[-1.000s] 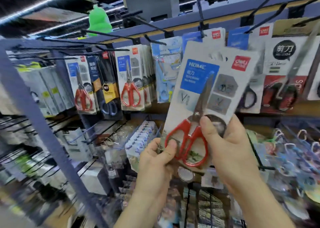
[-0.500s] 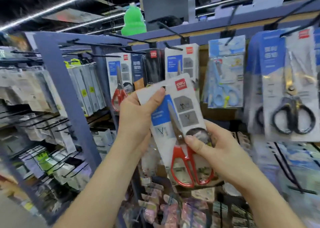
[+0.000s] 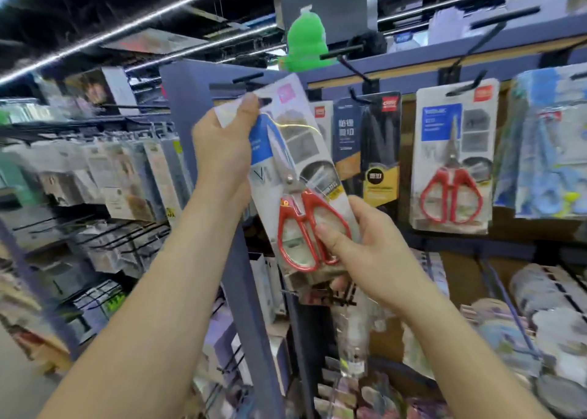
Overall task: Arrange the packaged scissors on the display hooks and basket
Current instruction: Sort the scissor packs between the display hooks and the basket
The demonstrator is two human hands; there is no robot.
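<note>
Gripping the red-scissors pack [image 3: 300, 161] are left hand [image 3: 222, 151] and right hand [image 3: 371, 247].

Only two arms of the person showed. The left forearm [image 3: 165, 291] filled the picture's 7 o'clock corner and the right forearm [image 3: 470, 348] the 5 o'clock corner. Both were bare along all the length in view, slim and smooth, narrowing evenly toward the wrists. The left grip [image 3: 222, 151], at about 10 o'clock from the centre, was bare as well, with a long, straight-sided thumb. The right grip [image 3: 371, 247], near 4 o'clock from the centre, was bare too, its thumb broader and its knuckles faintly ridged. Blur softened the outlines of both, so nails and finer marks could not be told.
</note>
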